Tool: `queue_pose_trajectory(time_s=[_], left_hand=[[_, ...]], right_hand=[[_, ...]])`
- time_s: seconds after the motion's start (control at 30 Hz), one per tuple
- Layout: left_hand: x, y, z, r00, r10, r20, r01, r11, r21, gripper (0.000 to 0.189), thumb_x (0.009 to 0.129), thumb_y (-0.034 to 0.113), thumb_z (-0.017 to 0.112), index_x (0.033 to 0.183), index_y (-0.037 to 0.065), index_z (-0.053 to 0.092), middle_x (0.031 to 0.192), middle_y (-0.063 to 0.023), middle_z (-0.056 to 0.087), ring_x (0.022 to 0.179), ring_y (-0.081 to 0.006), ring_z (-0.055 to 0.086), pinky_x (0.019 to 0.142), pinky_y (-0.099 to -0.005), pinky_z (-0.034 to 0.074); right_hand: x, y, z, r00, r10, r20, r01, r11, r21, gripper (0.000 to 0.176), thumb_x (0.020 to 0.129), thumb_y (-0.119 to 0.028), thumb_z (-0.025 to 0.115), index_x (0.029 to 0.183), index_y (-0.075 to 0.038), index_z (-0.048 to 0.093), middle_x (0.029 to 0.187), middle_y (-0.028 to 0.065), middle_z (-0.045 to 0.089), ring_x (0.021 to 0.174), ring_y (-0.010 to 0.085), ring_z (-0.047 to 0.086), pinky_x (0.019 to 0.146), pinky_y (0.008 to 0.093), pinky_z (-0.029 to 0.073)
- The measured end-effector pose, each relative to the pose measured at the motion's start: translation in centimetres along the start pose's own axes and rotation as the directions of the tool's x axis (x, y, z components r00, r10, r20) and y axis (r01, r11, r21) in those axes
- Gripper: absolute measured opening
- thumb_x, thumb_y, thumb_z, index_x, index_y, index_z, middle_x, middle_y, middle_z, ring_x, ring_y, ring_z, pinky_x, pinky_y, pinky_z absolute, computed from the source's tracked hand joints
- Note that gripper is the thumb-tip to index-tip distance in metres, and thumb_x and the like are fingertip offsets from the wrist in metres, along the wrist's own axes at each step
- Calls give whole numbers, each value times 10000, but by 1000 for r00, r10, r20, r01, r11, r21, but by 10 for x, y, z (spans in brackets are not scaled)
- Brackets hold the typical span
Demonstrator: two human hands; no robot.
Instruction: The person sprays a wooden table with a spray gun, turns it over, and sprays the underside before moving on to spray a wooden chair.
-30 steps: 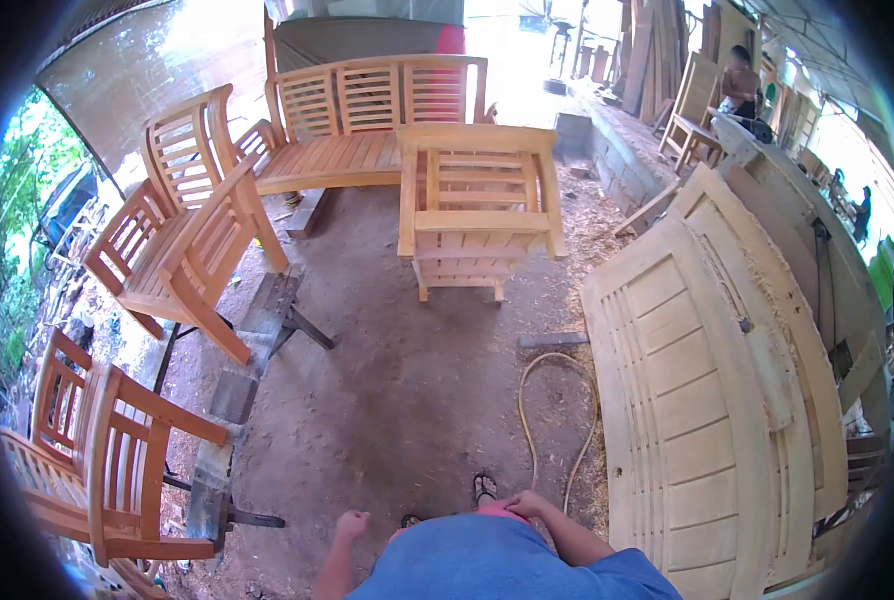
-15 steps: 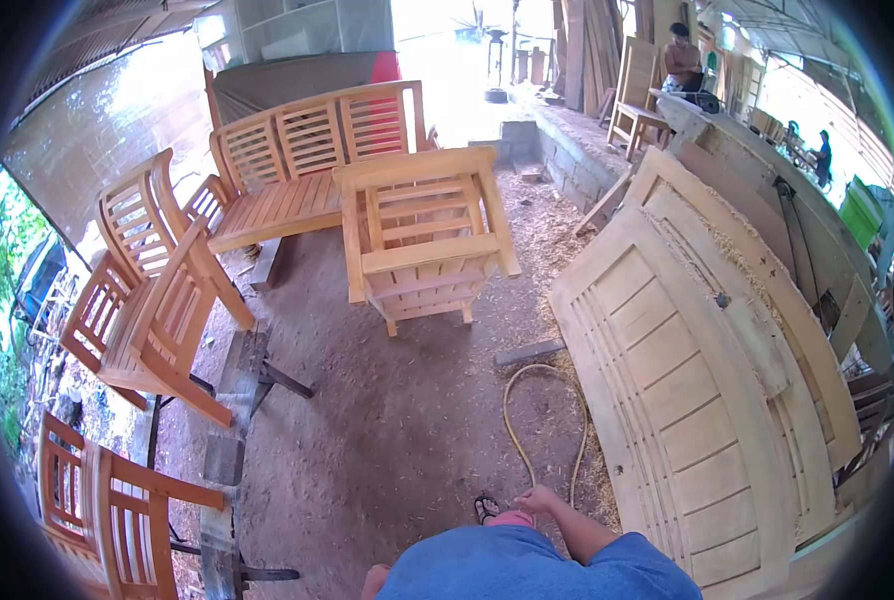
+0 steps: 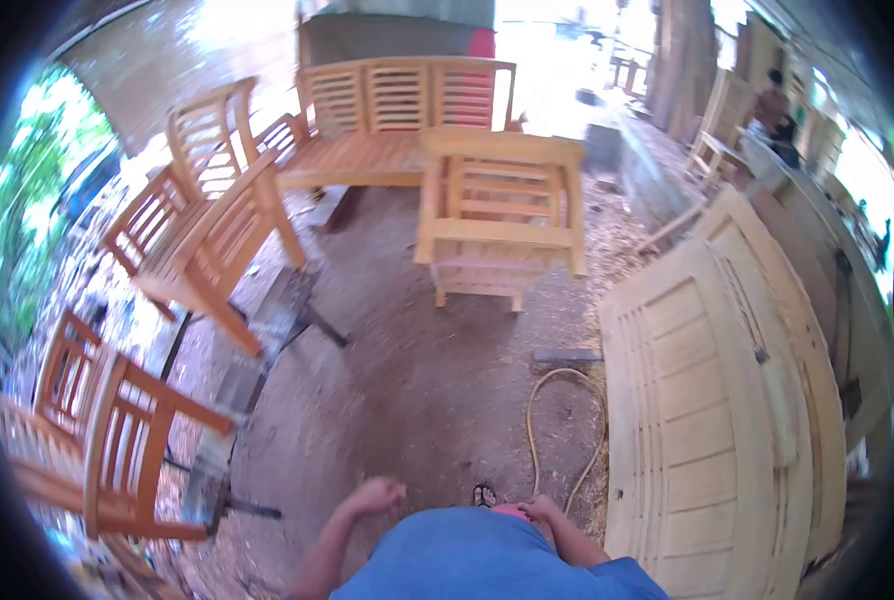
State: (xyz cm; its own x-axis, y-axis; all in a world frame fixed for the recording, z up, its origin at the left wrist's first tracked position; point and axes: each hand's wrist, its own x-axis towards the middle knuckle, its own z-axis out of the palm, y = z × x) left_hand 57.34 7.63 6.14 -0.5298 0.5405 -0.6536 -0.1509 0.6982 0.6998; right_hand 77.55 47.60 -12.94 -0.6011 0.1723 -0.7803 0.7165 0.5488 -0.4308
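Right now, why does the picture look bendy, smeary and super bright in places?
Head view: the wide lens seems to bow the pale door; head view: blur smears the green leaves and left hand; head view: daylight glares behind the slatted bench.

Dirt flr w/ shavings; slatted bench at bk; bright daylt.

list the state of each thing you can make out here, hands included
left hand: out before the body, blurred, nothing visibly held
right hand: at the pink cloth, grip unclear
long slatted bench: upright
middle chair: resting on the ground, in front of the bench
yellow hose or cord: looped on the ground
grooved panel: tilted, overlapping other boards
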Motion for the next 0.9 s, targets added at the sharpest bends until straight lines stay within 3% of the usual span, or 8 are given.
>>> queue_pose_trajectory(time_s=[0.07, 0.13, 0.2, 0.37, 0.6, 0.7, 0.8, 0.9], left_hand=[[-44, 106, -36, 833, 385, -397, -335, 922, 192, 154, 936, 158, 519, 968, 59, 631, 801, -48, 633, 698, -127, 579, 625, -329, 480], [-123, 214, -56, 549, 654, -520, -668, 718, 198, 140, 921, 31, 521, 1020, 53, 617, 827, -57, 620, 660, -160, 568, 597, -318, 464], [-188, 269, -64, 50, 927, -372, -926, 183, 331, 93, 895, 10, 545, 946, 58, 605, 802, -63, 589, 651, -242, 573, 582, -366, 459], [-244, 307, -50, -375, 892, -254, -906, -411, -106, 185, 947, 128, 494, 920, -6, 619, 932, -116, 604, 822, -271, 581, 731, -381, 479], [-212, 303, 0, -463, 825, -324, -694, -565, -447, 379, 935, 46, 528, 1151, 313, 689, 976, -40, 523, 838, -242, 528, 681, -361, 402], [-214, 307, -24, -598, 700, -391, -796, -573, 193, 470, 883, -6, 559, 1138, 367, 687, 923, -21, 495, 807, -229, 513, 664, -360, 397], [-229, 313, -23, -713, 572, -406, -563, -121, 818, 532, 834, -35, 585, 1120, 401, 689, 898, -12, 482, 780, -219, 503, 662, -363, 398], [-234, 305, -21, -733, 542, -410, -567, -156, 809, 506, 838, -22, 599, 1110, 393, 695, 902, -9, 486, 767, -218, 499, 658, -364, 399]], right_hand=[[-10, -1, -2, 997, 71, 10, -71, 997, 27, 424, 877, -446, 618, 1066, -80, 719, 873, 103, 727, 694, 177, 690, 647, 347, 561], [-7, 6, 0, 994, 109, 22, -110, 993, 53, 433, 880, -436, 621, 1066, -57, 710, 856, 104, 724, 686, 183, 684, 642, 345, 557], [8, 9, 6, 994, 107, 3, -107, 987, 121, 363, 875, -346, 625, 1021, -26, 715, 810, 112, 721, 665, 188, 693, 595, 344, 555], [-3, -23, -10, 997, 35, -75, -24, 991, 133, 303, 882, -279, 630, 1002, -14, 717, 767, 115, 713, 628, 181, 689, 531, 333, 541], [-22, -60, -8, 995, -63, -79, 75, 986, 152, 289, 886, -244, 639, 977, 22, 706, 737, 113, 694, 576, 173, 661, 487, 313, 518], [37, 14, 14, 999, -13, -30, 19, 973, 230, 290, 877, -240, 646, 967, 31, 700, 725, 112, 684, 563, 169, 645, 480, 307, 512], [46, 24, 19, 999, 36, -14, -32, 971, 238, 294, 870, -239, 649, 961, 36, 697, 720, 115, 679, 561, 164, 636, 476, 308, 509], [44, 25, 12, 998, 63, 12, -64, 969, 238, 289, 865, -237, 650, 954, 33, 699, 732, 115, 681, 566, 169, 638, 475, 315, 510]])
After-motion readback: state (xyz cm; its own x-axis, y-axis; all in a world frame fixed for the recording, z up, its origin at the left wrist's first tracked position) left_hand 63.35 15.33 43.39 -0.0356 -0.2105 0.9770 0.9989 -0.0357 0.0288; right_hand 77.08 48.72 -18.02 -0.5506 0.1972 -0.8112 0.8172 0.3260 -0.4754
